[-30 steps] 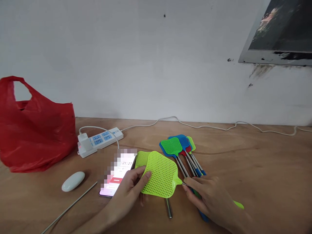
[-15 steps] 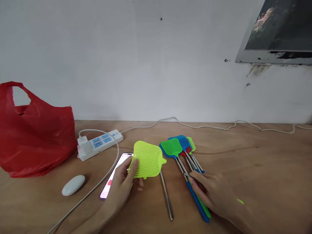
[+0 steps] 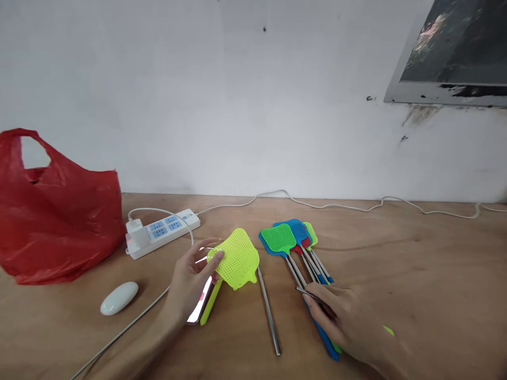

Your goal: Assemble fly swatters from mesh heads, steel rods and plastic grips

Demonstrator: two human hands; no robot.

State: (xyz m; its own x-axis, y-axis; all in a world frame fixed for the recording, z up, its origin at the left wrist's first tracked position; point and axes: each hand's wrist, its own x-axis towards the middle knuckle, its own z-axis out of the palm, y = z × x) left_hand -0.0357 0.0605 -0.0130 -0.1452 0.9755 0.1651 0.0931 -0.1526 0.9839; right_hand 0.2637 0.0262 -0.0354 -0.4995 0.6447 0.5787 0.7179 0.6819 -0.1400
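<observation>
My left hand point(image 3: 189, 281) pinches the left edge of a loose yellow-green swatter head point(image 3: 236, 257), held just above the wooden table point(image 3: 415, 264). Under that hand lie a phone point(image 3: 200, 306) and a yellow-green handle piece point(image 3: 209, 303). A bare metal rod point(image 3: 269, 311) lies just to the right of the head. My right hand point(image 3: 348, 322) is closed around a thin metal rod point(image 3: 311, 294), resting over the handles of a bundle of green, blue and red fly swatters point(image 3: 289, 240).
A red plastic bag point(image 3: 59, 211) stands at the left. A white power strip point(image 3: 160, 229) with a plugged charger and cable sits behind the phone. A white oval object point(image 3: 119, 297) lies front left. A white cable point(image 3: 336, 206) runs along the wall.
My left hand carried the yellow-green head away from the rod in my right hand, to the left and back, and turned it. A yellow-green handle piece now shows beside the phone. My right hand barely moved.
</observation>
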